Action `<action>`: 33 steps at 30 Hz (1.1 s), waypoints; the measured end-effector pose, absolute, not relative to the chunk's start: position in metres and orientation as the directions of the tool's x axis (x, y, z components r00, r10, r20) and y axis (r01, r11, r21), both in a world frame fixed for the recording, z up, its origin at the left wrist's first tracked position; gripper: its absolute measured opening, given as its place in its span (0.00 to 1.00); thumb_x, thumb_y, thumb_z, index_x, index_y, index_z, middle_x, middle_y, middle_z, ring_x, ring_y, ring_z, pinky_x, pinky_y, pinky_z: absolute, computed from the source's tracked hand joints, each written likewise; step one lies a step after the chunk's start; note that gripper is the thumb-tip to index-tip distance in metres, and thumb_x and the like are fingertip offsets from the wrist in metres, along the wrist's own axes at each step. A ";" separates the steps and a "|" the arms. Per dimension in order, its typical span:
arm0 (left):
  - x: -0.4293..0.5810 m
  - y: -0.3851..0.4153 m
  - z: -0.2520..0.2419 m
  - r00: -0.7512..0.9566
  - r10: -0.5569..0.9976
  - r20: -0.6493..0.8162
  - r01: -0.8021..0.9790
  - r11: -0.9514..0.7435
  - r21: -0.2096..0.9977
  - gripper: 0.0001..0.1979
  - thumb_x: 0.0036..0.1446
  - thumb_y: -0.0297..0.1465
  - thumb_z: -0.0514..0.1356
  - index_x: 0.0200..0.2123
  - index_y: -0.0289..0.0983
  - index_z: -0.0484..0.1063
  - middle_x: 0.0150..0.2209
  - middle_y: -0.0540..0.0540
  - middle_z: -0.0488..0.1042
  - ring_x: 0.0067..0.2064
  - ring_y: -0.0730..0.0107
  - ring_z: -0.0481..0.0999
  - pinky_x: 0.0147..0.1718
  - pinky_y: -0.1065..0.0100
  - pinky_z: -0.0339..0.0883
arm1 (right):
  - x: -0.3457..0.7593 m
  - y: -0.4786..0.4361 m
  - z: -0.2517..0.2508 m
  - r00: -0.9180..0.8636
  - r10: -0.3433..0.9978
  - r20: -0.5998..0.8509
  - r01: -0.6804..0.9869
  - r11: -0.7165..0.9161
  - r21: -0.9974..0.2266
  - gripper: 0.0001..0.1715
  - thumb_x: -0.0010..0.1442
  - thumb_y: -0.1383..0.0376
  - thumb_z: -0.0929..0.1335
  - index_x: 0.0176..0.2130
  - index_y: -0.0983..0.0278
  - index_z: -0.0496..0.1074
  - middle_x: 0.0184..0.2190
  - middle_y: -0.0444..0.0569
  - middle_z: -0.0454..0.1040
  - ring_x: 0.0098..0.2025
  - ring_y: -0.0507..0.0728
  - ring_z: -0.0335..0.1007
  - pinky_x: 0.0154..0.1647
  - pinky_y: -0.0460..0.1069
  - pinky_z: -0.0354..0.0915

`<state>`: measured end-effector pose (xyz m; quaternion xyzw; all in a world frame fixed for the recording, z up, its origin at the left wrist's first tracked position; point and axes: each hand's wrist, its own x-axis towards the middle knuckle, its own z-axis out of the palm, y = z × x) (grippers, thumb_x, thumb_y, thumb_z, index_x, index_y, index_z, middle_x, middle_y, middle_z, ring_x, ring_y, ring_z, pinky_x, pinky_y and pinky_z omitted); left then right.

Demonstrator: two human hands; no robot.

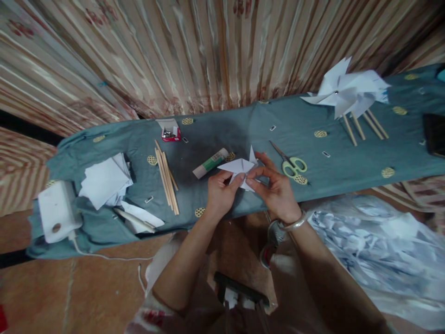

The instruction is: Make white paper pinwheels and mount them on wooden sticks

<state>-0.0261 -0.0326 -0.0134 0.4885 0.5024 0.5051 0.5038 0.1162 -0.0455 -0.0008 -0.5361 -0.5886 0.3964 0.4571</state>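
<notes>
Both hands are in on it, close together at the near edge of the table (236,125)! The left hand (219,194) pinches the folded white paper (239,165) between thumb and fingers; the right hand (279,192) pinches it too, thumb and forefinger meeting at its middle, points of paper sticking out at ten and one o'clock.

Just off the left hand, at ten o'clock, lies a glue stick (211,163). Near the right hand, at two, green-handled scissors (294,167). Farther out at ten, an open red box (170,133) of small metal pieces; at nine, a bundle of wooden sticks (167,178), then a stack of white paper (106,178), then a white device (57,211) with its cable.

Over to two o'clock, white pinwheels (347,90) lie overlapping, their sticks angled toward five. And at four, beyond the table's edge, a plastic bag (378,250).
</notes>
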 end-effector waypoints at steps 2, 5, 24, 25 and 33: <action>-0.027 -0.033 -0.013 -0.008 1.000 -0.013 -0.012 0.013 1.000 0.08 0.49 0.34 0.63 0.27 0.35 0.78 0.27 0.49 0.77 0.29 0.70 0.71 0.32 0.69 0.63 | 0.117 -0.045 -0.001 -0.017 0.995 0.103 0.241 0.104 -0.965 0.04 0.54 0.61 0.71 0.31 0.59 0.74 0.60 0.46 0.64 0.68 0.61 0.49 0.69 0.58 0.40; -0.027 -0.034 -0.012 -0.012 1.000 -0.018 -0.013 0.018 1.000 0.08 0.49 0.34 0.63 0.26 0.35 0.77 0.26 0.49 0.77 0.28 0.71 0.71 0.31 0.70 0.63 | 0.117 -0.045 -0.002 -0.024 0.996 0.091 0.210 0.094 -0.973 0.03 0.54 0.62 0.71 0.32 0.59 0.74 0.60 0.45 0.64 0.67 0.61 0.50 0.68 0.57 0.40; -0.025 -0.035 -0.015 -0.034 0.999 -0.011 -0.008 0.011 1.000 0.08 0.49 0.34 0.63 0.25 0.35 0.77 0.27 0.49 0.77 0.30 0.70 0.72 0.33 0.69 0.64 | 0.116 -0.046 -0.002 -0.040 0.997 0.066 0.170 0.072 -0.983 0.07 0.54 0.58 0.71 0.32 0.58 0.73 0.59 0.47 0.65 0.66 0.62 0.51 0.67 0.59 0.43; -0.025 -0.036 -0.015 -0.034 0.999 -0.011 -0.009 0.011 1.000 0.08 0.49 0.34 0.63 0.26 0.35 0.77 0.27 0.49 0.77 0.30 0.70 0.72 0.33 0.69 0.64 | 0.116 -0.046 -0.002 -0.040 0.997 0.067 0.171 0.073 -0.983 0.07 0.54 0.58 0.71 0.32 0.59 0.73 0.59 0.47 0.65 0.66 0.62 0.52 0.67 0.59 0.43; -0.024 -0.036 -0.015 -0.039 0.999 -0.029 0.001 0.029 1.000 0.09 0.48 0.35 0.63 0.24 0.35 0.76 0.24 0.50 0.75 0.27 0.72 0.69 0.29 0.70 0.62 | 0.117 -0.046 -0.002 -0.048 0.998 0.043 0.164 0.050 -0.985 0.07 0.54 0.58 0.71 0.32 0.59 0.73 0.60 0.48 0.65 0.67 0.60 0.50 0.67 0.58 0.43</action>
